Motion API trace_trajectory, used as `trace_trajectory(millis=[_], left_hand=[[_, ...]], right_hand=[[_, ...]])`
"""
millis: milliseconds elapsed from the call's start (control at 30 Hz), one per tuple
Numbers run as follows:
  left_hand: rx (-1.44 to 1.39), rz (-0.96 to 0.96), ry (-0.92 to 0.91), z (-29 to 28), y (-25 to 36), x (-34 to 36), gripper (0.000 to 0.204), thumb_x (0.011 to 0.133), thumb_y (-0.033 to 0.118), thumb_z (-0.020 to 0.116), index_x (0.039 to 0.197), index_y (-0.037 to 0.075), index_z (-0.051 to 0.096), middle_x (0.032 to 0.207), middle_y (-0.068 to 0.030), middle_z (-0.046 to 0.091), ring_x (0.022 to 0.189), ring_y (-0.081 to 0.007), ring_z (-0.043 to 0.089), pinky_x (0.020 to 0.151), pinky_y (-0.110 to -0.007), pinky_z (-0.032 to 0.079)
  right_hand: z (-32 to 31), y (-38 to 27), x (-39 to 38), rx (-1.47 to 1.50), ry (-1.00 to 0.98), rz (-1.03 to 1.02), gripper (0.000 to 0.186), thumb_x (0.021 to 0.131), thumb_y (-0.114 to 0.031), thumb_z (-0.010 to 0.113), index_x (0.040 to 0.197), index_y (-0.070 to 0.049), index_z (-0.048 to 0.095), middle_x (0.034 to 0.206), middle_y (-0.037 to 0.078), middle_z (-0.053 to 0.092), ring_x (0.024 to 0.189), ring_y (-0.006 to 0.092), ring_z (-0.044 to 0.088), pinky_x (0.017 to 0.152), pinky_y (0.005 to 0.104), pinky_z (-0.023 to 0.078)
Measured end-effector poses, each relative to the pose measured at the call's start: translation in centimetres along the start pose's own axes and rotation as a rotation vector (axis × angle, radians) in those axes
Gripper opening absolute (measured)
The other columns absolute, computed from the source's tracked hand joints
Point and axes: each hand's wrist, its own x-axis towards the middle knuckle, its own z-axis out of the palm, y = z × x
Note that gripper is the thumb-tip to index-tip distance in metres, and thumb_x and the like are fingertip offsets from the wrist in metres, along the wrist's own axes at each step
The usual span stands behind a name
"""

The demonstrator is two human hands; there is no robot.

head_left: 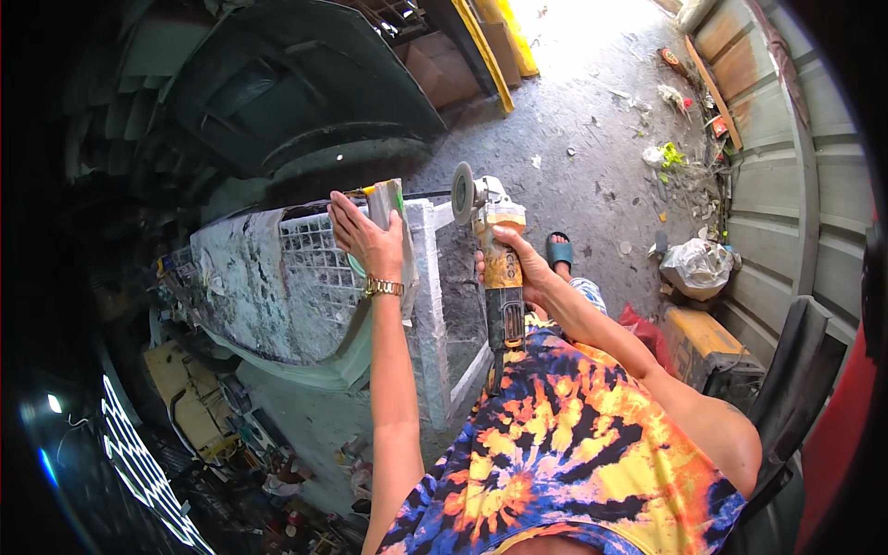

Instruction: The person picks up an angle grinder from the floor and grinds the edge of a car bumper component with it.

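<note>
My right hand is closed around the yellow and black body of an angle grinder. The grinder's thin round disc faces left and stands apart from the work. On the left, my left hand, with a gold watch at its wrist, holds a long grey piece with yellow and green patches. Its thumb lies on the piece's face while the fingers reach over the left side; their undersides are hidden. That piece rests at the near end of a white-stained stand with a wire grid.
A dark car hood leans at the back left. A pale, scuffed panel covers the stand's left part. On the right, a white plastic bag and a yellow-topped box sit by the corrugated wall. Litter lies along it.
</note>
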Motion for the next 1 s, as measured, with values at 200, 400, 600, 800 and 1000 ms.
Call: trace_trajectory(millis=[200, 400, 600, 800, 1000], left_hand=[[-0.027, -0.025, 0.003, -0.5, -0.4, 0.3, 0.106, 0.075, 0.033, 0.075, 0.152, 0.004, 0.008, 0.155, -0.0176, 0.021, 0.143, -0.0332, 0.021, 0.114, -0.051, 0.019], [0.012, -0.027, -0.044, -3.0, -0.9, -8.4, 0.095, 0.08, 0.024, 0.072, 0.152, 0.003, 0.014, 0.153, -0.0186, 0.026, 0.141, -0.0347, 0.025, 0.113, -0.052, 0.02], [-0.94, -0.313, -0.498, -7.2, 3.8, -16.6, 0.081, 0.089, 0.035, 0.067, 0.148, 0.002, 0.024, 0.135, -0.0161, 0.043, 0.123, -0.0257, 0.045, 0.102, -0.039, 0.038], [-1.511, -0.48, -0.573, -5.2, 6.3, -18.5, 0.083, 0.09, 0.034, 0.068, 0.15, 0.006, 0.017, 0.113, -0.0058, 0.053, 0.086, -0.0109, 0.059, 0.072, -0.025, 0.053], [-1.455, -0.447, -0.544, -5.3, 6.7, -17.8, 0.081, 0.089, 0.025, 0.069, 0.149, 0.005, 0.019, 0.116, -0.006, 0.052, 0.089, -0.0098, 0.057, 0.075, -0.024, 0.052]], right_hand=[[2.0, 0.6, 0.5, -0.116, -0.051, 0.054, 0.053, 0.082, -0.044, 0.071, 0.113, -0.006, 0.048, 0.086, 0.009, 0.062, 0.073, 0.0177, 0.066, 0.068, 0.0348, 0.059], [3.0, 0.7, 0.8, -0.131, -0.077, 0.092, 0.045, 0.084, -0.043, 0.069, 0.109, -0.009, 0.054, 0.084, 0.007, 0.064, 0.073, 0.0165, 0.066, 0.068, 0.034, 0.058], [3.5, 1.1, 1.3, -0.185, -0.092, 0.114, 0.046, 0.083, -0.044, 0.07, 0.108, -0.009, 0.053, 0.083, 0.008, 0.062, 0.072, 0.0186, 0.065, 0.068, 0.0354, 0.057], [3.7, 1.3, 1.6, -0.234, -0.089, 0.104, 0.046, 0.083, -0.043, 0.07, 0.109, -0.01, 0.053, 0.084, 0.008, 0.062, 0.073, 0.0185, 0.064, 0.068, 0.0347, 0.056], [4.4, 0.8, 1.3, -0.253, -0.095, 0.064, 0.045, 0.082, -0.043, 0.07, 0.108, -0.011, 0.052, 0.084, 0.008, 0.061, 0.072, 0.0182, 0.063, 0.067, 0.0343, 0.056]])
